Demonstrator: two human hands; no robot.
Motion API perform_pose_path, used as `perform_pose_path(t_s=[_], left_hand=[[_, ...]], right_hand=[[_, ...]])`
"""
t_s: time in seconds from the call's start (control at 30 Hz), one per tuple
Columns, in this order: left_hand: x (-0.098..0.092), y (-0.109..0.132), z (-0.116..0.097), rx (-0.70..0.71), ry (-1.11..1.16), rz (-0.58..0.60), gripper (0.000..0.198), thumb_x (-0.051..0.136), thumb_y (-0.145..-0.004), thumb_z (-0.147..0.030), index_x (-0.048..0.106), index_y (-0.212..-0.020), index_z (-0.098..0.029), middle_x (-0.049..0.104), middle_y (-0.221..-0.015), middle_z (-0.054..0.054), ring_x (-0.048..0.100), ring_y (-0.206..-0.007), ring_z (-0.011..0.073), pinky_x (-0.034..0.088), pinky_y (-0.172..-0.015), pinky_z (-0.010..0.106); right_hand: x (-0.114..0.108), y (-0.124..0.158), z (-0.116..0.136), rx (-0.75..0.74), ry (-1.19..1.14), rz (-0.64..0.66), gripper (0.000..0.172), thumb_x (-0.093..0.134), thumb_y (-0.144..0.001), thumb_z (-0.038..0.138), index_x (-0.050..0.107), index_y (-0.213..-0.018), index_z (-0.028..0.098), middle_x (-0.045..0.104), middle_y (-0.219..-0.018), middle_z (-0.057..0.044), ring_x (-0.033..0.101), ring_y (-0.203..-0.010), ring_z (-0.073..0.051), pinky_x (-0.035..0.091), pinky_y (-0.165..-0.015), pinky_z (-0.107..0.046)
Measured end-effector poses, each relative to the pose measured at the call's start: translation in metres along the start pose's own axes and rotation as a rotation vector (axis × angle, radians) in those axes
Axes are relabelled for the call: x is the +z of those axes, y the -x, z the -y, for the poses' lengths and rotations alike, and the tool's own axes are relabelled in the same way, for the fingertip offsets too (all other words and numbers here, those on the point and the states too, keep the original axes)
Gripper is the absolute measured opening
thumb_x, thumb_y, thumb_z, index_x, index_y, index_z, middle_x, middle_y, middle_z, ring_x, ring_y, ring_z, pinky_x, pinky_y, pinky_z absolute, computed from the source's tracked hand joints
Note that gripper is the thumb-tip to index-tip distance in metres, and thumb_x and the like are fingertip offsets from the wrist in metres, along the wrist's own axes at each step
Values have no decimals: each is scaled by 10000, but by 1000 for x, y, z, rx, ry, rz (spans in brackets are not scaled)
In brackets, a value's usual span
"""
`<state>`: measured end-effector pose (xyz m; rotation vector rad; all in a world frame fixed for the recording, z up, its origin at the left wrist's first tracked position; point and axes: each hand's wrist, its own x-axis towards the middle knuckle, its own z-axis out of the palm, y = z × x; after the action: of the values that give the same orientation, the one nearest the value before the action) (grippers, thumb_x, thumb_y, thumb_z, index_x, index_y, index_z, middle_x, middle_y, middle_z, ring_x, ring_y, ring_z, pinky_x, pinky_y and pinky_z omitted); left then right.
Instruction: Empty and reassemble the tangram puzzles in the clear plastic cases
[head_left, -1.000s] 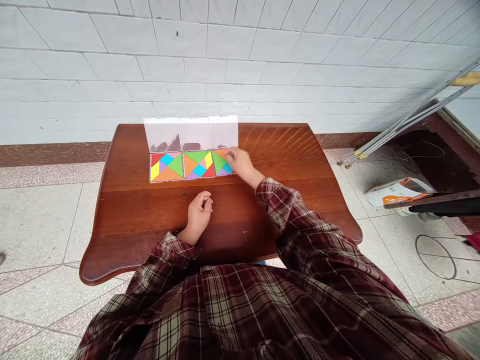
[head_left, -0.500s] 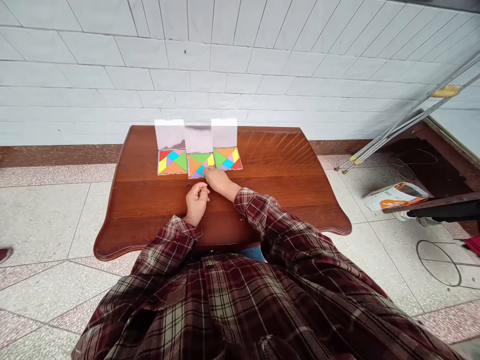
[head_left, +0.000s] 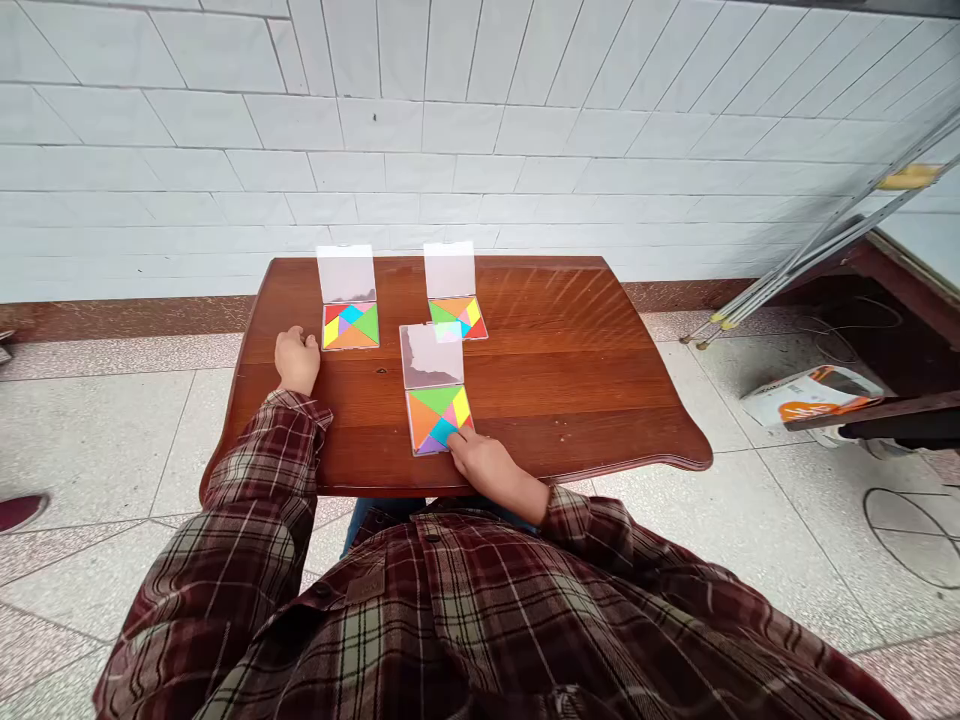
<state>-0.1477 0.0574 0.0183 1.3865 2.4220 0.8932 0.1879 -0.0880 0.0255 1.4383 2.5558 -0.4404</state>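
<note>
One tangram case [head_left: 436, 420], near edge under right-hand fingers [head_left: 466, 447]

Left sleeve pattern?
The left sleeve is dark red and cream plaid; the head view shows it best.

A wide stretch of the wooden table [head_left: 570, 440] lies to the right of the tangram cases, giving a hand the broadest path. The person's right hand [head_left: 491, 468] rests against the near corner of the middle tangram case [head_left: 435, 420], whose raised clear lid [head_left: 431, 355] stands in the way further back. Between that lid and the curled left hand [head_left: 297, 360] runs a passable strip of wood. The far-left case [head_left: 350, 325] and far-right case [head_left: 457, 318] sit apart, leaving only a narrow gap behind the middle lid.
</note>
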Motion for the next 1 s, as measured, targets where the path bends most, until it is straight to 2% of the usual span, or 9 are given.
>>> perform_pose_path(t_s=[0.1,0.2,0.33,0.5,0.57,0.73,0.87,1.0], left_hand=[[6,-15,-13,-4,-48,56,319,494,-860,-213,645,-1121,-109,612,-1150,206,578,-1114,336,446,-1021,487],[14,-25,-26,13,-71,105,265,483,-848,-180,679,-1019,-128,595,-1127,202,598,-1049,339,455,-968,491],[28,-31,-36,40,-12,111,223,470,-822,-116,678,-893,-150,599,-973,143,610,-968,309,460,-918,463],[50,-28,-51,79,174,68,132,522,-785,-77,619,-733,-151,560,-822,96,596,-892,279,449,-882,421],[58,-25,-60,120,133,100,140,513,-793,-69,602,-725,-152,558,-829,98,593,-859,272,443,-855,409],[70,-14,-84,186,-52,211,161,464,-855,-92,614,-841,-149,581,-978,125,584,-878,253,443,-831,372],[73,-8,-96,177,-100,249,194,433,-885,-96,617,-879,-157,590,-1054,123,578,-883,217,444,-815,328],[73,-6,-100,163,-117,260,201,441,-883,-93,632,-895,-156,593,-1055,121,576,-904,211,448,-822,317]], right_hand=[[2,20,-4,34,-55,22,270,396,-992,194,659,-1053,195,680,-1063,-145,686,-852,-217,498,-693,-289],[-1,30,-11,0,-173,15,199,468,-980,216,658,-1038,194,686,-1057,-128,685,-889,-208,510,-756,-281],[-9,31,-36,-30,-340,-145,195,469,-985,259,653,-1032,216,685,-1048,-98,664,-961,-204,506,-857,-297],[-23,14,-82,114,-378,-352,218,439,-957,268,653,-936,235,684,-962,-103,649,-911,-231,500,-833,-335],[-26,5,-98,136,-410,-410,208,442,-933,263,644,-895,236,686,-940,-104,647,-896,-234,496,-829,-339],[-26,-22,-127,167,-516,-542,151,479,-857,259,611,-789,234,680,-832,-70,633,-803,-216,486,-794,-329],[-24,-38,-142,172,-584,-607,135,502,-815,273,602,-742,220,665,-771,-51,602,-728,-194,464,-739,-311],[-24,-45,-149,175,-621,-600,129,518,-793,277,604,-720,213,648,-734,-36,580,-701,-177,448,-717,-296]])
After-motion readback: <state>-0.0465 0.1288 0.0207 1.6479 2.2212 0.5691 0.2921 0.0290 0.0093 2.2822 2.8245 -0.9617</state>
